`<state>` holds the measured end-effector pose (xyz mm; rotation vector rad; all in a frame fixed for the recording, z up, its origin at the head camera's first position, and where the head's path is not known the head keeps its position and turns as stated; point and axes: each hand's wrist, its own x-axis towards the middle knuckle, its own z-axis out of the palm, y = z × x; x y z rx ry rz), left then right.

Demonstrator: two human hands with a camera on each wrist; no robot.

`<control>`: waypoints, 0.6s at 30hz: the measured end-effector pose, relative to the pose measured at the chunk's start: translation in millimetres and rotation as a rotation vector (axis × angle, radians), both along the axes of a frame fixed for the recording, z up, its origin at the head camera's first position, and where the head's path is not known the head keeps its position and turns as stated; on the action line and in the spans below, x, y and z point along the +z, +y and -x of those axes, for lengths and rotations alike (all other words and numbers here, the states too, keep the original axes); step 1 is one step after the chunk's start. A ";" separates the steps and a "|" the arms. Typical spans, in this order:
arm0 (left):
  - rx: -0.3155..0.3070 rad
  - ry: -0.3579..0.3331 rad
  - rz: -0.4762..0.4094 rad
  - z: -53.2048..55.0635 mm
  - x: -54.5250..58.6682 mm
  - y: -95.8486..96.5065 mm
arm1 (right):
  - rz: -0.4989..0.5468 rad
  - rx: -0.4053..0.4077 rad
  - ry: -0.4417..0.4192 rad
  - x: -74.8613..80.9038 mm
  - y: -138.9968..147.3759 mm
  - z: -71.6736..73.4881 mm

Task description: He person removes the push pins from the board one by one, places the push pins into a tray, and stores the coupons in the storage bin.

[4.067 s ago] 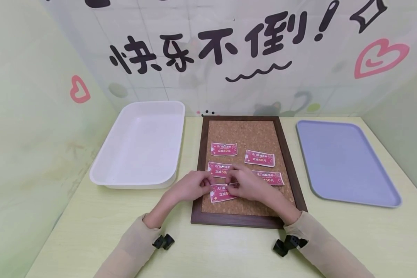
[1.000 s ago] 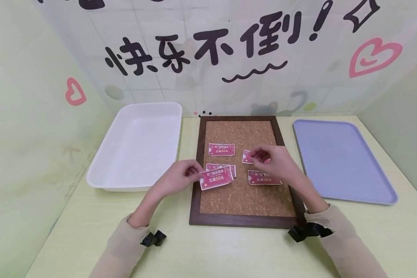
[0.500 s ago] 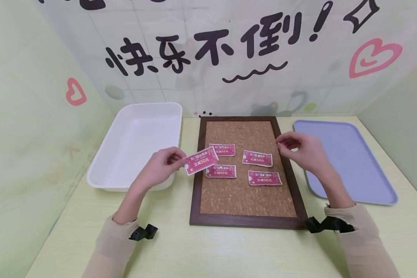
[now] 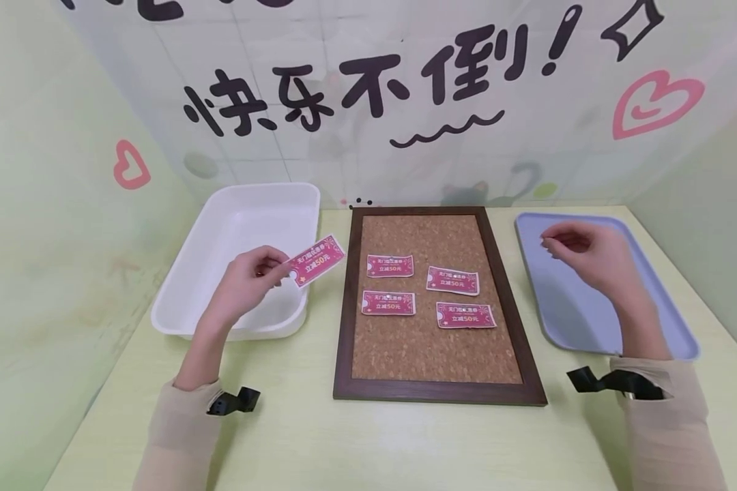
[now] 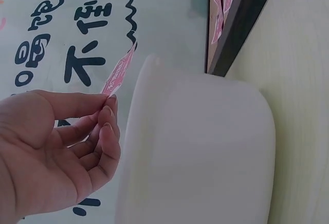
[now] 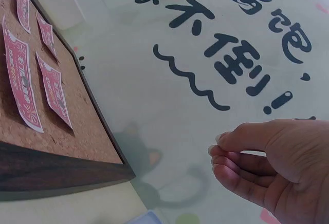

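Pink coupon (image 4: 318, 260), left of centre, held in the air.
White-edged rectangle, yellow "50"; left end pinched by left hand (image 4: 246, 281), right end angled up; overlaps the right rim of the white bin (image 4: 285, 320) in head view. Four matching coupons (image 4: 389, 303) at frame centre, two columns, small pale pins near their tops, on cork board (image 4: 432, 358). Right hand (image 4: 596, 262), frame right, above lilac tray (image 4: 568, 314); thumb meets fingertips, contents between them not visible.

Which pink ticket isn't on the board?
The ticket pinched in the left hand, held up in the air; the other four tickets are all on the corkboard.
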<state>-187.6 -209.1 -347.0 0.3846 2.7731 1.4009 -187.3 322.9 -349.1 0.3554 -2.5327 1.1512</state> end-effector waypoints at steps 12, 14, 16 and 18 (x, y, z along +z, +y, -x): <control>0.149 0.011 0.030 11.0 -14.1 -33.4 | -0.034 -0.166 -0.077 -9.5 40.7 -2.5; 0.186 0.011 0.049 12.6 -16.6 -37.5 | -0.031 -0.181 -0.084 -13.2 47.2 -2.5; 0.219 0.000 0.065 14.1 -19.2 -41.2 | -0.037 -0.194 -0.097 -17.5 53.5 -2.7; 0.242 -0.019 0.073 16.0 -22.3 -44.8 | -0.040 -0.209 -0.109 -21.5 59.0 -2.7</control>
